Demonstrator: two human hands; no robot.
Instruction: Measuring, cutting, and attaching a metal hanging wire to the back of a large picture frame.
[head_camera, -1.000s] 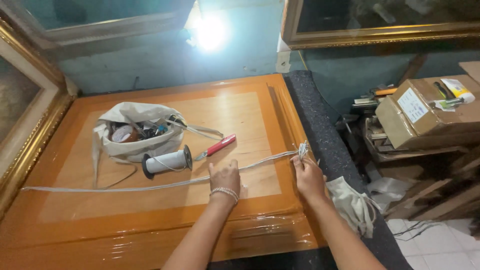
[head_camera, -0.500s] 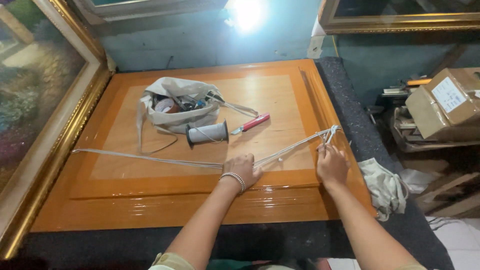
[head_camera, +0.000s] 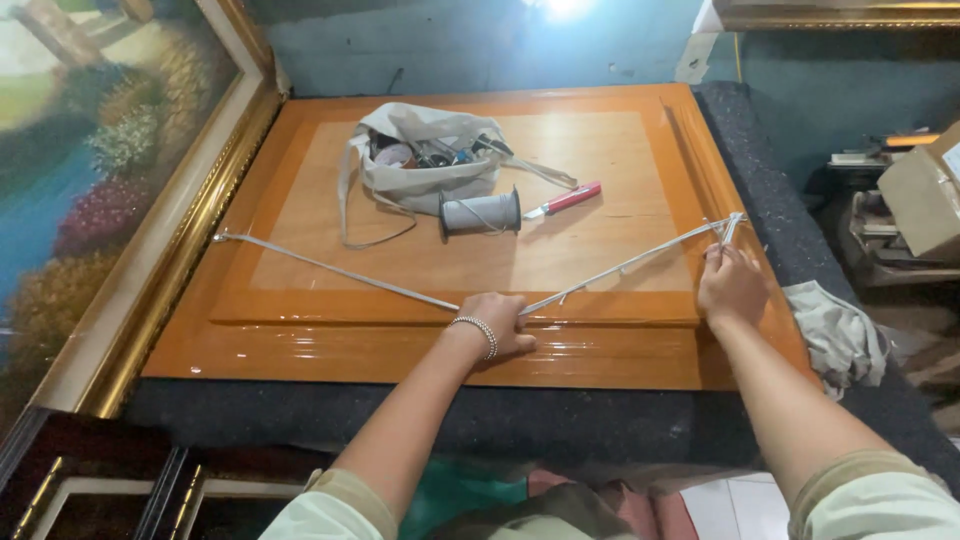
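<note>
surface: orange wooden panel (head_camera: 620, 260) lying flat on a dark felt-covered bench (head_camera: 760, 190), big gilt-framed painting (head_camera: 90, 170) leaning at the panel's left edge
cord: white cord (head_camera: 340, 268) stretched across the panel, left end at the panel's left rim, dips to the front rim, rises to the right rim
left hand: left hand (head_camera: 497, 322) at the panel's front rim, fingers curled, pressing the cord down
right hand: right hand (head_camera: 732, 285) at the panel's right rim, fingertips pinching the cord end
behind cord: grey thread spool (head_camera: 480, 213), red-handled cutter (head_camera: 566, 200), cloth bag (head_camera: 425, 160), all mid-panel
off panel: crumpled rag (head_camera: 840, 335) right of it
</note>
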